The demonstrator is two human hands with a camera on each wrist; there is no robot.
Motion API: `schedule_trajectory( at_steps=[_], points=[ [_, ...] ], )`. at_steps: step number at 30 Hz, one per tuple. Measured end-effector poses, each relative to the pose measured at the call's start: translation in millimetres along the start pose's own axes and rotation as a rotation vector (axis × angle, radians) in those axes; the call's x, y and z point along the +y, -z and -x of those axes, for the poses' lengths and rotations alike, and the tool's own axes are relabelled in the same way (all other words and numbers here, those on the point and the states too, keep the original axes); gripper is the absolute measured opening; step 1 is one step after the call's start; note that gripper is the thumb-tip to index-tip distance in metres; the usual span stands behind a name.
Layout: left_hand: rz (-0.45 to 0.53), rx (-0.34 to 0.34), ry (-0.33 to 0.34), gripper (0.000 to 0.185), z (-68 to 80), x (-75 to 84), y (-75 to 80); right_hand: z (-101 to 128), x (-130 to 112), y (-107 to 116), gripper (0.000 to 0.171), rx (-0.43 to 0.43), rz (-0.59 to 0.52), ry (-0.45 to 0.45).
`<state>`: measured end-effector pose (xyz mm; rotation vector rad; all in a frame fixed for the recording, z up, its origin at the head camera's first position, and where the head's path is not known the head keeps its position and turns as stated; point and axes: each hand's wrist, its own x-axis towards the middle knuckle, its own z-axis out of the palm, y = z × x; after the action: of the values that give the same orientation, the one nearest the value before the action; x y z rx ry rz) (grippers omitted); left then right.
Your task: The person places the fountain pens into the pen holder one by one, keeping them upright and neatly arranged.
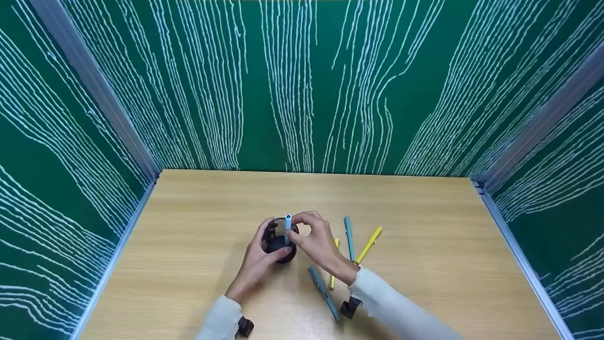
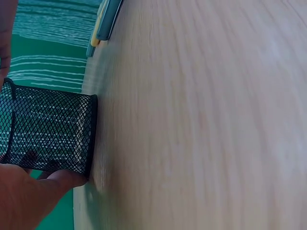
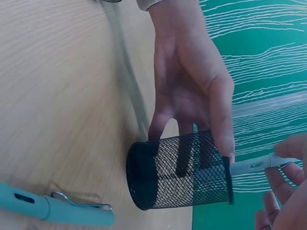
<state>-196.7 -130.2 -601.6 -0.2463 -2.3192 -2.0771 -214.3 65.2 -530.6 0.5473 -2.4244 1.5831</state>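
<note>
My left hand (image 1: 255, 267) grips a black mesh pen cup (image 2: 53, 129) that stands on the table, with the thumb and fingers around its side. Between the thumb and fingers of my right hand (image 1: 318, 241) is a light blue pen (image 1: 288, 222), pinched near its upper end. The pen stands upright at the cup's mouth, and its lower part is inside the cup (image 3: 206, 182). In the right wrist view, the left thumb lies along the mesh up to the rim, close to the pen (image 3: 252, 166).
Right of the cup lie a teal pen (image 1: 349, 236) and a yellow pen (image 1: 369, 244). Nearer to me are another yellow pen (image 1: 331, 282), partly behind the right wrist, and a second teal pen (image 1: 323, 293). Green walls (image 1: 288, 85) with white lines enclose the wooden table (image 1: 188, 226).
</note>
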Motion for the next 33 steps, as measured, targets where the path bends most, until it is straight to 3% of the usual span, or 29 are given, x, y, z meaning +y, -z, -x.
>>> schedule_trajectory(
  at_steps=[17, 25, 33],
  points=[
    [-0.010, 0.009, 0.045, 0.095, -0.3, -1.0, 1.6, 1.8, 19.0, -22.5, 0.017, -0.009, 0.033, -0.013],
    [-0.008, -0.004, 0.008, 0.090, 0.2, 0.0, 2.1, 1.3, 23.1, -27.7, 0.017, 0.010, 0.061, 0.049],
    [-0.021, -0.006, 0.000, 0.091, 0.6, -1.5, 3.7, 0.9, 24.5, -32.8, 0.017, 0.021, 0.080, 0.035]
  ],
)
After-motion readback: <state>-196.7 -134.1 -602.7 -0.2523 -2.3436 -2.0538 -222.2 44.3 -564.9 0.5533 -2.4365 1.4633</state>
